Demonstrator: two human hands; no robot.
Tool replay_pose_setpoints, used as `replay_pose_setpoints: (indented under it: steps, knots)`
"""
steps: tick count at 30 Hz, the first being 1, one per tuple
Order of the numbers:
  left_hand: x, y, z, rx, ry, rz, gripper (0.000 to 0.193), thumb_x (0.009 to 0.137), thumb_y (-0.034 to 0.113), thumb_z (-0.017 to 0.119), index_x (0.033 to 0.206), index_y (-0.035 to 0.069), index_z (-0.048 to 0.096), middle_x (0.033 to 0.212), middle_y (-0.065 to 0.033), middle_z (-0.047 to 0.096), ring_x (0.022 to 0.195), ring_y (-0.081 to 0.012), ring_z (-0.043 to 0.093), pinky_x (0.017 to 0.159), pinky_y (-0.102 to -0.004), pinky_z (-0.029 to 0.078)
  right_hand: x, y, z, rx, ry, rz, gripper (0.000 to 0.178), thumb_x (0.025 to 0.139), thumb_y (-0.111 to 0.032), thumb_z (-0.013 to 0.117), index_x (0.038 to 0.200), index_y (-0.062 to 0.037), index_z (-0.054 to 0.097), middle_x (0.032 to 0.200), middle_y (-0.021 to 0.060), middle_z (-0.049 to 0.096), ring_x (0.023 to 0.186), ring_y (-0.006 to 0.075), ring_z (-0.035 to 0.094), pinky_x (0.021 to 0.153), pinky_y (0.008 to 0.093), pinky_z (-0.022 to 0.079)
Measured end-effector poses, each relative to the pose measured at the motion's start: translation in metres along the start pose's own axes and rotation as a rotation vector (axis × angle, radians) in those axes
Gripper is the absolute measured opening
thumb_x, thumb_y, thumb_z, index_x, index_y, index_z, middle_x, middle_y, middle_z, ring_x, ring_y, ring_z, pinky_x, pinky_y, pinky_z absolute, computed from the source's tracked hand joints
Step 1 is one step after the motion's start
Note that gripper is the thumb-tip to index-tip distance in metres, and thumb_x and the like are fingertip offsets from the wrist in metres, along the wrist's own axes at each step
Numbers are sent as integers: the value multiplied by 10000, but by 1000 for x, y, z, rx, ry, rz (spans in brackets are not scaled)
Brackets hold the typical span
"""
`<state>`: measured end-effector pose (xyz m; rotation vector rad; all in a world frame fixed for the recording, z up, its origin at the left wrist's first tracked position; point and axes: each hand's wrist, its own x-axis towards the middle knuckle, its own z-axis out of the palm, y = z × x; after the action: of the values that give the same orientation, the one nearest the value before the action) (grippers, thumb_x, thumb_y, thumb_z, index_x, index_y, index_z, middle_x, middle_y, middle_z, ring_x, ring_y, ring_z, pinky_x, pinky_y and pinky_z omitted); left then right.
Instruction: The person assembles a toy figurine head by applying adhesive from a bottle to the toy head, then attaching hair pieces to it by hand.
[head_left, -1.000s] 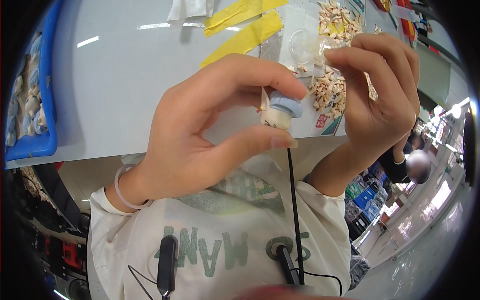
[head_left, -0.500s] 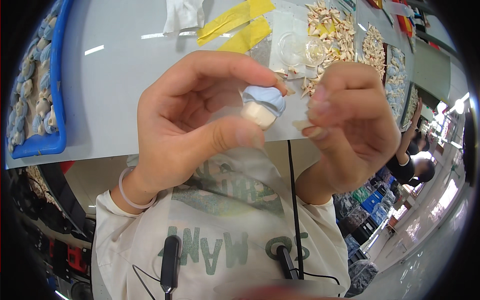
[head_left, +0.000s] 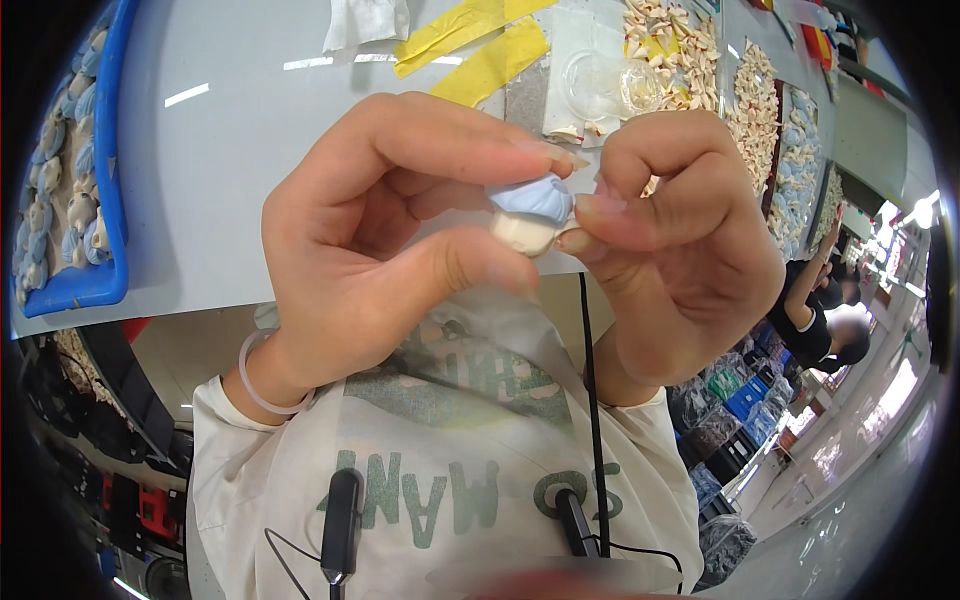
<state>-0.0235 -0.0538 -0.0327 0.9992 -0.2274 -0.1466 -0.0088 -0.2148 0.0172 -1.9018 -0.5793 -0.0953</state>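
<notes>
A small figurine piece [head_left: 530, 212] with a pale blue top and a cream underside sits close to the camera, above the edge of the white table [head_left: 230, 170]. My left hand [head_left: 390, 240] pinches it between thumb and forefinger. My right hand [head_left: 680, 240] is curled beside it, with forefinger and thumb tips touching its right side. A thin clear band rings my left wrist.
A blue tray [head_left: 100, 285] of blue and cream pieces lies at the left. Yellow tape strips [head_left: 480, 45], a clear round cup [head_left: 600, 85] and heaps of small cream and blue pieces [head_left: 760, 110] lie on the table's far side. Another person [head_left: 820, 330] works at the right.
My right hand came down from above the piece to touch its right side. Both hands moved nearer the camera, and the piece turned so its blue top faces up.
</notes>
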Motion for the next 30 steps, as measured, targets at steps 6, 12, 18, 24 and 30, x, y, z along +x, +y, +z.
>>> replay_pose_setpoints:
  steps: [6,12,18,24,30]
  knots:
    - [-1,1,1,-7,14,-38,409,659,149,730,946,-18,492,927,-149,546,908,-226,567,734,-253,481,-2,4,2,41,78,46,190,606,17,697,703,9,533,766,113,506,677,140,480,611,212,383]
    - [-3,3,-1,-15,-31,-103,403,656,143,730,948,-13,500,908,-137,544,895,-222,573,725,-251,481,-1,12,-3,-20,54,-120,195,577,7,695,702,6,546,720,98,522,653,155,496,589,231,391]
    - [-3,2,1,-38,-29,-84,393,651,126,732,946,-4,507,886,-127,540,892,-223,574,728,-258,478,-3,9,-4,-46,35,-116,166,582,25,674,691,10,549,690,91,531,621,161,499,564,244,391]
    - [2,-4,-1,1,-58,-6,402,683,154,712,972,-3,482,930,-146,539,921,-223,550,804,-294,447,-7,9,-2,-37,83,-82,198,596,-42,698,733,22,571,729,113,541,642,165,505,597,245,403]
    - [4,5,9,-167,16,-99,411,750,162,646,1043,-4,411,1039,-186,507,948,-222,534,827,-297,434,-11,13,11,-134,125,-158,382,595,-271,736,845,-10,613,897,129,495,762,174,480,635,246,390]
